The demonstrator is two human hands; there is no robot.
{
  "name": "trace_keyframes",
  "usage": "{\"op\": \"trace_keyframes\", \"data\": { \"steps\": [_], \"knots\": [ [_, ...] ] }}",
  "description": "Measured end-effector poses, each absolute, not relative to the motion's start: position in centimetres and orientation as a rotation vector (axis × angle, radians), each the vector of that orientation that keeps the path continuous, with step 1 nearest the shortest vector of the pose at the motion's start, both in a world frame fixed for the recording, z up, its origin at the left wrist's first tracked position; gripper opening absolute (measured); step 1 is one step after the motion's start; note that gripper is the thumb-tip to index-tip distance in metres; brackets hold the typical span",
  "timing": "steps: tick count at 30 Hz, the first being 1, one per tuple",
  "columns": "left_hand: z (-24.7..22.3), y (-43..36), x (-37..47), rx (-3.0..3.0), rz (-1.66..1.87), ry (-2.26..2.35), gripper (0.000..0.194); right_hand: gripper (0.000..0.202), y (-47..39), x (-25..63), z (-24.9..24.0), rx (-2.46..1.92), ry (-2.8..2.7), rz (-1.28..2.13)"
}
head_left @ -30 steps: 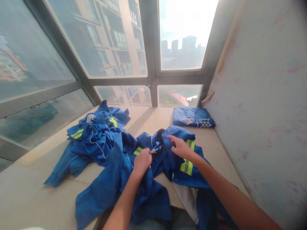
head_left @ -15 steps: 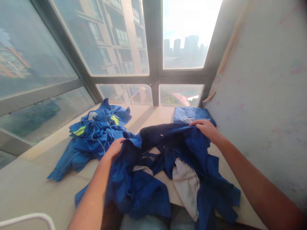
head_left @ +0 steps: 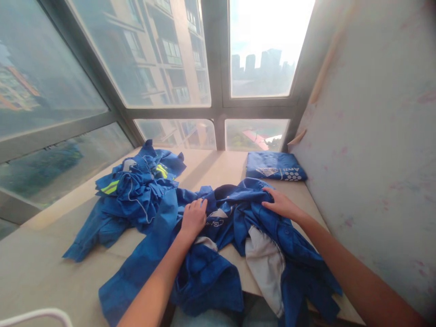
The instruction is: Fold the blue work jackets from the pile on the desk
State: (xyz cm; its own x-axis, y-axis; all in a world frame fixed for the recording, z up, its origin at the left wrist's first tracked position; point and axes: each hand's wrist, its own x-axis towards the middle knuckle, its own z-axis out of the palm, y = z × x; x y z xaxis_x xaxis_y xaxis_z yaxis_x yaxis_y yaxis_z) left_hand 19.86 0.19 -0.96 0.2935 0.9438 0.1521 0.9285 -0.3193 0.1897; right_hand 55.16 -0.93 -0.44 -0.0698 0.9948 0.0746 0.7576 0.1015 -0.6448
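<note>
A blue work jacket (head_left: pixel 211 268) lies spread in front of me, its collar end away from me and part of it hanging over the near edge. Pale grey lining (head_left: pixel 265 259) and white lettering show inside. My left hand (head_left: pixel 195 218) has its fingers curled over cloth beside the collar. On the jacket's right shoulder rests my right hand (head_left: pixel 282 203), thumb and forefinger apart and touching the fabric; its other fingers are partly hidden.
A crumpled heap of blue garments (head_left: pixel 136 190) with yellow-green strips lies at left. By the right wall sits a folded blue garment (head_left: pixel 272 164) with white print. Windows (head_left: pixel 170 59) border the pale surface (head_left: pixel 34 259). A white curved bar (head_left: pixel 41 312) shows at lower left.
The raised collar end of the jacket has come down onto the surface, uncovering the folded garment's print. My left hand has moved right, my right hand slightly left and down.
</note>
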Motion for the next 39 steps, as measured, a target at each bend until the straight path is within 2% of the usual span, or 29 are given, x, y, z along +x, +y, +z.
{"op": "trace_keyframes", "data": {
  "steps": [3,5,9,11,14,19,24,27,30,34,37,39],
  "knots": [
    [-1.4,1.9,19.7,2.238,0.529,1.754,0.018,0.062,-1.9,55.5,-0.7,-1.649,-1.88,0.647],
    [-1.1,2.9,19.3,2.141,0.616,1.741,0.021,0.059,-2.4,55.8,-0.5,-1.624,-1.849,0.683],
    [0.2,4.1,17.0,1.82,0.856,1.754,0.043,0.054,-2.8,56.4,0.5,-1.631,-1.702,0.767],
    [0.6,4.1,15.2,1.597,0.975,1.76,0.046,0.05,-2.9,56.6,1.2,-1.614,-1.629,0.844],
    [0.8,3.3,12.4,1.348,1.04,1.762,0.034,0.045,-3.0,56.8,2.0,-1.576,-1.535,1.002],
    [0.7,1.5,10.3,1.214,1.008,1.754,0.013,0.051,-3.1,57.1,2.6,-1.472,-1.383,1.312],
    [2.1,1.5,9.9,1.047,1.156,1.604,0.025,0.056,-3.3,58.3,4.1,-1.31,-1.241,1.509],
    [2.6,1.3,9.5,0.89,1.141,1.491,0.025,0.054,-3.3,59.1,4.5,-1.198,-1.094,1.541],
    [2.0,0.8,9.1,0.919,0.98,1.604,0.024,0.043,-2.8,59.4,3.3,-1.231,-1.014,1.534],
    [0.6,0.2,8.6,1.233,0.868,1.77,0.033,0.044,-2.3,59.1,1.1,-1.487,-1.061,1.414],
    [0.8,-0.4,8.5,1.61,0.752,1.972,0.052,0.04,-2.4,58.7,0.8,-1.66,-1.282,1.076],
    [1.5,-1.0,8.7,1.876,0.746,2.003,0.051,0.037,-2.7,58.7,1.3,-1.69,-1.492,0.759]
  ]
}}
